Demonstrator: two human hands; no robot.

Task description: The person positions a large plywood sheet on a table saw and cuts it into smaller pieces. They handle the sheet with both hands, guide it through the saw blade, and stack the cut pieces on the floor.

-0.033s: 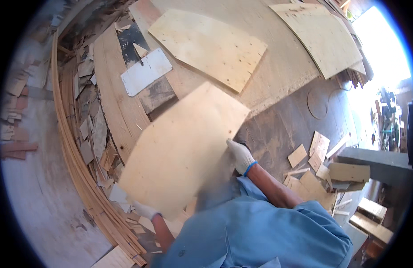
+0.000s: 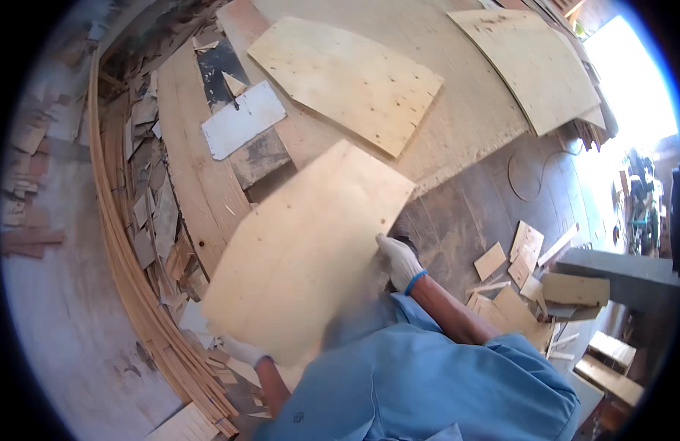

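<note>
A pale plywood panel (image 2: 303, 250) with angled corners is held up in front of my body, tilted over the table's near edge. My left hand (image 2: 242, 350), in a white knit glove, grips its lower left edge. On the right edge my right hand (image 2: 399, 259), gloved in white with a blue cuff, closes with the thumb on the upper face; its other fingers are hidden under the panel. Beyond it, a similar plywood panel (image 2: 347, 81) lies flat on the worktable (image 2: 457, 140). A white rectangular plate (image 2: 244, 120) rests to the left of that panel.
More cut panels (image 2: 531, 66) are stacked at the table's far right. Long thin wood strips (image 2: 123, 272) run along the left, beside heaped offcuts (image 2: 163, 213). Wood scraps (image 2: 509, 294) lie on the floor at my right, near a grey beam (image 2: 619, 264). A thin cable (image 2: 527, 197) loops on the floor.
The view has shifted slightly, so the surroundings sit a little lower and to the right. Both hands keep their hold on the panel, which has barely moved.
</note>
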